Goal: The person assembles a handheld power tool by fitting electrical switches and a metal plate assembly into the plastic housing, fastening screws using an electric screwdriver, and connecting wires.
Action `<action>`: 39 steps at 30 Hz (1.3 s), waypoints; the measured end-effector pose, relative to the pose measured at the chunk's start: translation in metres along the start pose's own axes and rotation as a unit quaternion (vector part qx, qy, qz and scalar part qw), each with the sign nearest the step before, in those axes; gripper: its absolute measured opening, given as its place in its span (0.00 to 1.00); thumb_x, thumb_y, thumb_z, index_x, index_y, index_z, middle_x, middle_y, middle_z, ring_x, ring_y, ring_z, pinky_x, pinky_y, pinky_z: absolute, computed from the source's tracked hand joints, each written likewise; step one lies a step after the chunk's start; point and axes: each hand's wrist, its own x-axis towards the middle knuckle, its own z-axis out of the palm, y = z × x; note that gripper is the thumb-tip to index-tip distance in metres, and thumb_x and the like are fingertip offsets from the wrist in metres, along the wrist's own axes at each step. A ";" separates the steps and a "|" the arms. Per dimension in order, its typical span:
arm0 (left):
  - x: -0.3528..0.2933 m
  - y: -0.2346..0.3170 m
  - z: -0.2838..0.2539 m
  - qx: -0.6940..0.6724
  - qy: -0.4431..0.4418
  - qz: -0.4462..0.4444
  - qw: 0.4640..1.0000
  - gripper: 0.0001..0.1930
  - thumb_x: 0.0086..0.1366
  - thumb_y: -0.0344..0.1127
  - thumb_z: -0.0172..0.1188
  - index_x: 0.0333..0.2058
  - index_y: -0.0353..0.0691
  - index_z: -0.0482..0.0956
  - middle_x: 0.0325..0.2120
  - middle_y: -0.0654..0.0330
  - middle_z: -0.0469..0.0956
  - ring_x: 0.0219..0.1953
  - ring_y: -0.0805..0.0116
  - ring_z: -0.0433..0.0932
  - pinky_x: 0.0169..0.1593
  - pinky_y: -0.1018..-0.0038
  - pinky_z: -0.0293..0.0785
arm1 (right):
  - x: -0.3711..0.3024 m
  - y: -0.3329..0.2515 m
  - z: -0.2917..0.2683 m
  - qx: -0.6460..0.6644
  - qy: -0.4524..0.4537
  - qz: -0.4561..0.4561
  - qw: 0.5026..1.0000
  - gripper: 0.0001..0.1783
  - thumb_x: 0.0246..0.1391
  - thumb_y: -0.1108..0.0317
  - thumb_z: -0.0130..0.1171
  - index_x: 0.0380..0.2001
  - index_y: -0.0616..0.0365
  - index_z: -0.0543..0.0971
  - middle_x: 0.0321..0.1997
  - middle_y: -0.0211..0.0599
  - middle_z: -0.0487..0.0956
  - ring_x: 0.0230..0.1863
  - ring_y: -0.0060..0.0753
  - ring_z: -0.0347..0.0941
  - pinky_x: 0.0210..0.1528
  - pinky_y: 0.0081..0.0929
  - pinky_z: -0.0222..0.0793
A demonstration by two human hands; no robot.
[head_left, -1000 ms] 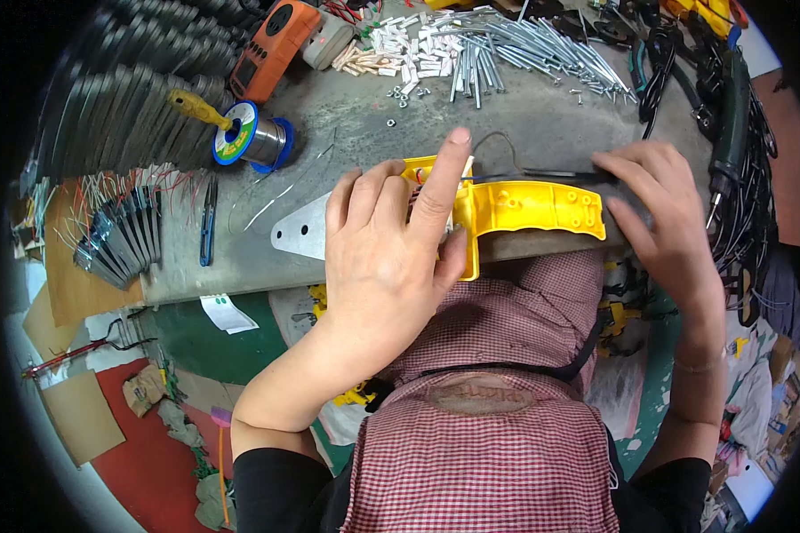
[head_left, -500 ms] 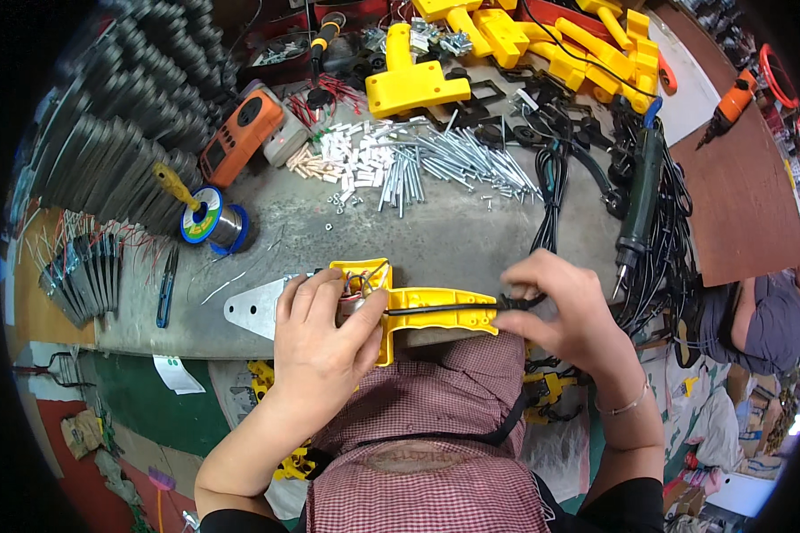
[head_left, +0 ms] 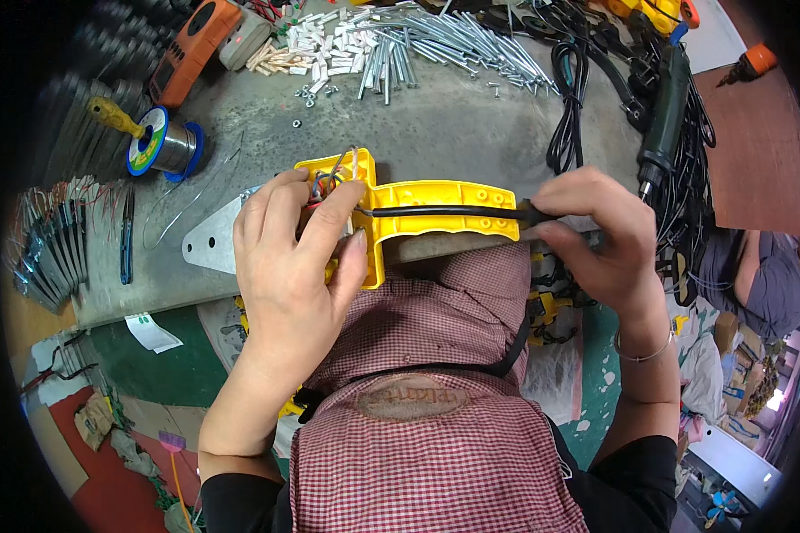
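A yellow plastic tool housing half (head_left: pixel 444 192) lies with its ribbed inside facing up at the front edge of the bench. My left hand (head_left: pixel 293 240) is closed over its wide end, fingers across the wired cavity. Coloured wires (head_left: pixel 327 182) show beside those fingers. From under this hand a pointed metal plate (head_left: pixel 209 238) with holes sticks out to the left. A black cable (head_left: pixel 444 212) runs along the middle of the handle channel. Just past the handle's right end, my right hand (head_left: pixel 603 233) pinches the cable's thicker black sleeve between thumb and fingers.
White sleeves (head_left: pixel 333 49) and long screws (head_left: pixel 449 53) are heaped at the back. A solder spool (head_left: pixel 173 147) stands left, near tweezers (head_left: pixel 127 235). To the right are a green electric screwdriver (head_left: pixel 665 124) and coiled black cables (head_left: pixel 569 115). Another person (head_left: pixel 764 280) sits far right.
The view has tipped downward, so the bench items sit higher in it. My left hand keeps its hold on the housing; my right hand still pinches the cable at the handle's end.
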 end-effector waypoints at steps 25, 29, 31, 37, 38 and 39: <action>-0.012 0.000 0.009 0.001 0.045 -0.002 0.999 0.29 0.46 0.35 0.65 0.52 0.47 0.79 0.39 0.54 0.71 0.49 0.55 0.71 0.54 0.55 0.65 | 0.052 -0.009 0.010 0.090 -0.234 0.098 0.963 0.18 0.52 0.71 0.63 0.45 0.61 0.70 0.28 0.38 0.78 0.29 0.32 0.77 0.34 0.26 0.71; -0.012 0.000 0.007 -0.001 0.038 -0.007 0.999 0.29 0.46 0.37 0.66 0.52 0.48 0.79 0.41 0.54 0.71 0.49 0.55 0.70 0.54 0.54 0.64 | 0.071 -0.015 0.027 0.100 -0.317 0.169 0.928 0.12 0.59 0.65 0.55 0.42 0.61 0.71 0.23 0.47 0.77 0.24 0.47 0.76 0.27 0.36 0.69; -0.012 -0.001 0.006 -0.007 0.033 -0.008 0.999 0.29 0.46 0.38 0.66 0.52 0.48 0.79 0.41 0.54 0.71 0.49 0.55 0.70 0.55 0.54 0.64 | 0.082 -0.013 0.024 0.143 -0.364 0.238 0.889 0.11 0.60 0.65 0.54 0.40 0.62 0.72 0.22 0.42 0.77 0.23 0.41 0.76 0.26 0.34 0.68; -0.009 -0.001 -0.003 -0.031 -0.005 -0.001 1.000 0.28 0.48 0.38 0.65 0.52 0.47 0.79 0.42 0.51 0.71 0.50 0.48 0.70 0.53 0.56 0.65 | 0.095 -0.008 0.026 0.173 -0.432 0.332 0.821 0.15 0.64 0.59 0.50 0.36 0.62 0.75 0.22 0.33 0.75 0.23 0.23 0.72 0.25 0.25 0.67; -0.009 -0.002 -0.003 -0.031 -0.006 -0.001 1.000 0.28 0.48 0.38 0.65 0.52 0.47 0.79 0.42 0.51 0.71 0.50 0.48 0.70 0.53 0.56 0.65 | 0.095 -0.006 0.027 0.166 -0.444 0.312 0.824 0.17 0.64 0.57 0.49 0.35 0.62 0.75 0.23 0.33 0.75 0.23 0.22 0.71 0.25 0.24 0.67; -0.010 -0.004 -0.004 -0.036 -0.010 0.009 0.999 0.27 0.48 0.38 0.65 0.51 0.47 0.79 0.42 0.51 0.71 0.51 0.48 0.70 0.53 0.56 0.65 | 0.097 -0.007 0.028 0.167 -0.444 0.311 0.823 0.17 0.64 0.57 0.49 0.35 0.62 0.75 0.23 0.33 0.75 0.23 0.22 0.71 0.25 0.24 0.67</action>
